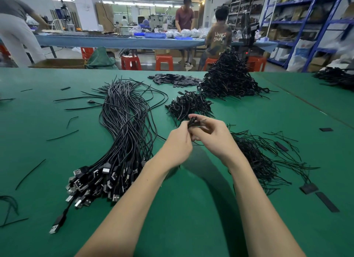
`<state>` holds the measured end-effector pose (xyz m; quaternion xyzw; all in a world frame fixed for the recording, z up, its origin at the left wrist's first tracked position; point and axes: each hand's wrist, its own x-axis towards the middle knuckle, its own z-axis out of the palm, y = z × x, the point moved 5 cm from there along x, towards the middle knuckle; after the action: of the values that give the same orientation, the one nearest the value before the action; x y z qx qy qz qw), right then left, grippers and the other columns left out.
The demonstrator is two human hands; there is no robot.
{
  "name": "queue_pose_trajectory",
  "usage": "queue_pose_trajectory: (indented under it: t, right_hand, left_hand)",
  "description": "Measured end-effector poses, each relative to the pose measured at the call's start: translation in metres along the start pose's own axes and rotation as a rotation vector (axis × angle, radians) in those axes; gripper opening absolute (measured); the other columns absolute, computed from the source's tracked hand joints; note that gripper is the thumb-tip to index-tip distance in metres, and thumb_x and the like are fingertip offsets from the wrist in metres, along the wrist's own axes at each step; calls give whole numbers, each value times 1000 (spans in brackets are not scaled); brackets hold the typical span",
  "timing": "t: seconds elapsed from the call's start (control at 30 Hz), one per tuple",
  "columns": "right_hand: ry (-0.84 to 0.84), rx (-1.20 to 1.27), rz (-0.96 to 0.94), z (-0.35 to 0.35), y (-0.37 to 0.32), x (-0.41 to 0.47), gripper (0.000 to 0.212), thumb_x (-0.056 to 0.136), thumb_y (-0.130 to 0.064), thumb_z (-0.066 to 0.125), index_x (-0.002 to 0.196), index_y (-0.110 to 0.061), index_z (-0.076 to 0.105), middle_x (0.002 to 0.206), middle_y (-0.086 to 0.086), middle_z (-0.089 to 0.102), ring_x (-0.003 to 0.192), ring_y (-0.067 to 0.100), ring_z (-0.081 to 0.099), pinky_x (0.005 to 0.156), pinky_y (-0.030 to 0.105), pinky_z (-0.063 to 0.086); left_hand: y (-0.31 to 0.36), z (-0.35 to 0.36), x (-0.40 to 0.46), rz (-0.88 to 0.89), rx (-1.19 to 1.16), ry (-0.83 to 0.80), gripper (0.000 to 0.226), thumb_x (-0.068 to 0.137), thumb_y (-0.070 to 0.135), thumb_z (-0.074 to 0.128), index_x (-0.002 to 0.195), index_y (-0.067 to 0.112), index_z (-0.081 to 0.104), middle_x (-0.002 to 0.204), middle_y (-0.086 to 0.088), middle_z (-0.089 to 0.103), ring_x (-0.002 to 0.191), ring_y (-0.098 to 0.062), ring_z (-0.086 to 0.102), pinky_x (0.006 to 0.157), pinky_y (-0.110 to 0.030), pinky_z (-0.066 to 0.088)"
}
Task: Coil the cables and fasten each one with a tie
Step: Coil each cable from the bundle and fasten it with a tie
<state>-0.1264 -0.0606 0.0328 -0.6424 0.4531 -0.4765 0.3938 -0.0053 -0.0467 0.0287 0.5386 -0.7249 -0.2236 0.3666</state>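
Both hands meet above the green table [191,208]. My left hand [177,143] and my right hand [211,136] together hold a small coiled black cable [192,121], fingers curled round it; a thin tie end sticks out to the right. A long bundle of uncoiled black USB cables [124,126] lies to the left, its plugs toward me. A loose heap of thin black ties [256,157] lies to the right. A small pile of coiled cables [188,105] sits just beyond my hands, and a tall pile of them [229,78] stands further back.
Flat black strips lie in a heap [174,80] at the back and singly at the right [326,201]. Stray tie pieces [30,173] dot the left side. Beyond the table are red stools [131,62], people at a blue bench, and blue shelving [298,26].
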Motion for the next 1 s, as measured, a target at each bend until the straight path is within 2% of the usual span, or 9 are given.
queue_pose_trajectory:
  t: [0.07, 0.13, 0.23, 0.37, 0.43, 0.53, 0.7, 0.8, 1.0]
  right_hand:
    - [-74, 13, -14, 1, -1, -2, 30, 92, -18, 72, 117, -35, 72, 98, -7, 75, 71, 3, 64, 75, 21, 50]
    - [-50, 24, -26, 1, 0, -3, 28, 93, -26, 74, 117, -38, 73, 96, -6, 75, 69, 6, 62, 70, 20, 47]
    - [122, 22, 14, -6, 4, -4, 4, 90, -33, 77, 89, -30, 80, 69, -5, 70, 65, 17, 53, 67, 34, 44]
    - [240, -13, 131, -16, 16, -3, 36, 86, -41, 79, 60, -17, 70, 52, -2, 59, 55, 17, 49, 61, 32, 39]
    - [234, 17, 177, -15, 19, -3, 34, 85, -42, 79, 62, -18, 70, 54, -1, 62, 51, 13, 53, 56, 26, 43]
    - [192, 93, 211, -18, 19, 0, 26, 92, -45, 72, 87, -19, 76, 75, -8, 74, 59, 7, 66, 55, 20, 49]
    - [134, -745, 98, -32, 21, 3, 12, 94, -38, 65, 101, -39, 75, 89, -23, 66, 91, 7, 64, 67, 24, 42]
    - [39, -942, 180, -18, 37, -1, 21, 92, -42, 69, 112, -39, 74, 110, -14, 68, 105, 16, 64, 75, 27, 43]
    - [96, -1017, 293, -18, 43, 2, 15, 95, -39, 66, 98, -30, 77, 110, -2, 70, 101, 26, 65, 72, 29, 46]
  left_hand:
    - [-4, 0, 1, -44, 10, -28, 17, 101, 6, 32, 92, 14, 44, 78, 3, 52, 67, -13, 49, 52, -18, 33]
    - [-6, 5, 1, -73, 30, -107, 17, 101, 8, 31, 95, 14, 47, 83, 1, 55, 73, -17, 52, 58, -25, 37]
    - [-7, 13, 1, -78, 64, -219, 18, 106, 19, 30, 100, 13, 46, 91, -6, 56, 76, -22, 51, 65, -34, 37]
    - [-10, 17, -2, -124, -146, -246, 17, 107, 35, 31, 111, 20, 36, 87, -1, 55, 73, -18, 52, 67, -38, 44]
    - [-13, 18, -2, -130, -206, -196, 11, 107, 36, 31, 105, 25, 33, 85, 2, 56, 74, -17, 54, 69, -38, 46]
    - [-23, 17, 1, -202, -335, -98, 16, 107, 31, 33, 92, 26, 31, 84, 2, 54, 59, -4, 50, 56, -26, 41]
    - [-37, 5, 5, -419, -806, 37, 17, 106, 16, 39, 91, 17, 33, 76, -1, 46, 50, -6, 35, 40, -15, 27]
    - [-34, 6, 3, -468, -1015, 33, 15, 106, 10, 37, 93, 15, 32, 71, -1, 43, 49, -7, 31, 39, -16, 23]
    - [-28, 3, 0, -500, -1142, 6, 13, 106, 7, 37, 95, 14, 33, 65, 1, 44, 52, -9, 30, 38, -17, 22]
